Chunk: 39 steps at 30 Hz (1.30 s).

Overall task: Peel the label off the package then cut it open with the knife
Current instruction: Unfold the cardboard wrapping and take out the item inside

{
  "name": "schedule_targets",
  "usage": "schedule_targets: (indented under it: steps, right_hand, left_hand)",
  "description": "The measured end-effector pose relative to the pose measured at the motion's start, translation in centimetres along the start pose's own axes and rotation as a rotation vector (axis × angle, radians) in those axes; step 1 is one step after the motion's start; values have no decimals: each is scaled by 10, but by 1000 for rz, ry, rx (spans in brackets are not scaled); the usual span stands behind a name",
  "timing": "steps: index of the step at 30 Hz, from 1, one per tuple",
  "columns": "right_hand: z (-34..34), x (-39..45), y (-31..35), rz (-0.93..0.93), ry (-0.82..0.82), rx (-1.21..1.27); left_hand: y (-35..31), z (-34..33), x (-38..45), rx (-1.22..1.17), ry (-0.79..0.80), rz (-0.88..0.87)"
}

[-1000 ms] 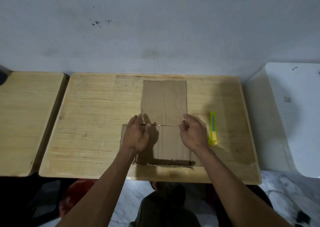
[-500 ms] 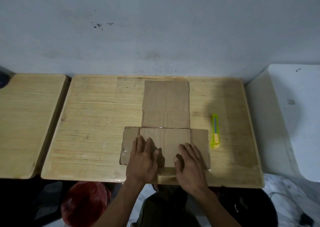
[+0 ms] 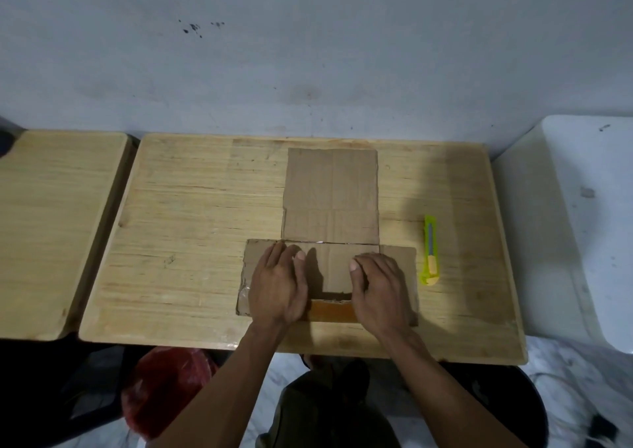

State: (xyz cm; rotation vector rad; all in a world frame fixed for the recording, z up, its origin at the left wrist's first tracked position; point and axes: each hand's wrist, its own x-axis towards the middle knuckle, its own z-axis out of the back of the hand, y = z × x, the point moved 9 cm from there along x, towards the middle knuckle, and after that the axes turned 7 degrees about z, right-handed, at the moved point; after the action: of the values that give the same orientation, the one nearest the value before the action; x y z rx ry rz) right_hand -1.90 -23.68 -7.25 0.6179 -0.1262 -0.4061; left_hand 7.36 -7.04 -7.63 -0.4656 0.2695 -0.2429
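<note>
A flattened brown cardboard package [image 3: 331,194] lies unfolded on the wooden table [image 3: 191,228], its long panel reaching toward the wall and side flaps spread near me. My left hand [image 3: 279,285] and my right hand [image 3: 380,290] both press flat on the near panel, fingers together, thumbs pointing inward. Between them a near flap edge is slightly raised, showing an orange-brown strip [image 3: 331,310] underneath. A yellow-green utility knife [image 3: 430,250] lies on the table just right of the cardboard, apart from my right hand. No label is visible.
A second wooden table [image 3: 51,228] stands at the left with a narrow gap between. A white surface [image 3: 589,221] sits at the right. A grey wall is directly behind. A red bag [image 3: 164,386] lies on the floor under the table's front edge.
My hands slid from the fold line back toward me, flattening the near panel and side flaps, then moved slightly forward and apart. The knife has not moved.
</note>
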Motion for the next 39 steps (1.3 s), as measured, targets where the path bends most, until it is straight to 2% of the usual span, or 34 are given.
schedule_targets:
  steps: [5, 7, 11, 15, 24, 32, 35, 39]
  right_hand:
    - [7, -15, 5, 138, -72, -91]
    - [0, -24, 2, 157, -37, -173]
    - [-18, -24, -12, 27, 115, -266]
    - [-29, -17, -18, 33, 174, -325]
    - [-39, -8, -26, 5, 164, -358]
    - [-23, 21, -26, -19, -10, -177]
    - [-21, 39, -25, -16, -91, -137]
    - [-23, 56, -26, -30, -119, -186]
  left_hand:
    - [2, 5, -5, 47, -159, -61]
    - [7, -5, -4, 85, -105, -45]
    - [18, -24, -10, 195, -19, -6]
    - [22, -33, -10, 266, 42, 7]
    - [18, -29, 4, 324, -39, 37]
    - [22, -27, 28, 78, -49, 96]
    - [12, -18, 38, 37, -105, 103]
    - [8, -22, 55, 54, -120, 129]
